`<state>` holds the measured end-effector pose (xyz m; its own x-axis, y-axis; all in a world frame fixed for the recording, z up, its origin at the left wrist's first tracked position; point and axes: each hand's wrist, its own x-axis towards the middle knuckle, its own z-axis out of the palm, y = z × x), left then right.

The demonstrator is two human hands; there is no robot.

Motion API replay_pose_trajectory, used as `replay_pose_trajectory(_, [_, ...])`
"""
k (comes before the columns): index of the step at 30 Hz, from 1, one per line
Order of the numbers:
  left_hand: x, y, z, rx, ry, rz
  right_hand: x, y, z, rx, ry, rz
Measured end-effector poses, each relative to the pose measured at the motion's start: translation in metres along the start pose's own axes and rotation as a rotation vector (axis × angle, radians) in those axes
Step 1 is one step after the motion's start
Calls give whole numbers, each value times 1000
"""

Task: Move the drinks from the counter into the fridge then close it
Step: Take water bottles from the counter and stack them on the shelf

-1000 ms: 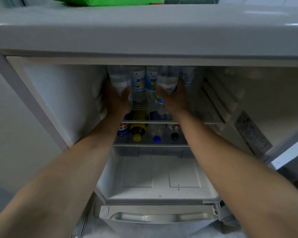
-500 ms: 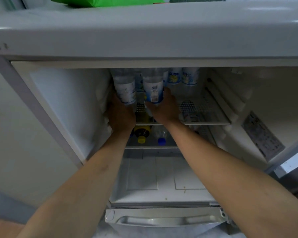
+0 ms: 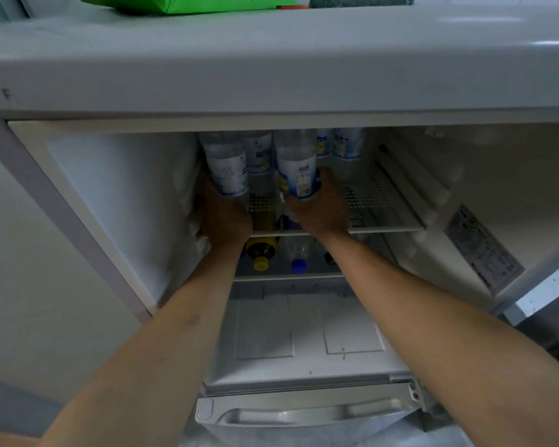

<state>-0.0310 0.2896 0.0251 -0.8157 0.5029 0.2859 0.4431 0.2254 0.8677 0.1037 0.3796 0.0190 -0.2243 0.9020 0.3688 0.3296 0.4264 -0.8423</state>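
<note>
Inside the open white fridge (image 3: 117, 201), each hand grips the base of a clear, cylindrical, paper-labelled plastic bottle over the perforated shelf (image 3: 391, 217): left hand (image 3: 225, 217) under the left bottle (image 3: 226, 166), right hand (image 3: 320, 208) around the right bottle (image 3: 299, 171).

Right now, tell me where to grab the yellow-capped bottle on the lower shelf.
Take the yellow-capped bottle by its neck just behind the cap, coming straight in from the fridge's open front. It lies on its side with the cap pointing outward, and the clear bottle beside it crowds its body.
</note>
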Motion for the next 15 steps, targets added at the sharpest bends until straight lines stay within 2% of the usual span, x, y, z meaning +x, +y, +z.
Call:
replay_pose_trajectory(3, [-12, 4, 2, -46, 59, 44, 4, 14, -18, 29, 107, 24])
replay_pose_trajectory(6, [-22, 7, 6, -95, 45, 38, 16, 22, -26, 89, 172, 72])
replay_pose_trajectory(10, [-23, 6, 7, -92, 27, 18, 36, 24, -27, 136, 138, 80])
replay_pose_trajectory(15, [-28, 7, 6, -114, 2, 40, 54, 20, -11, 30, 82, 92])
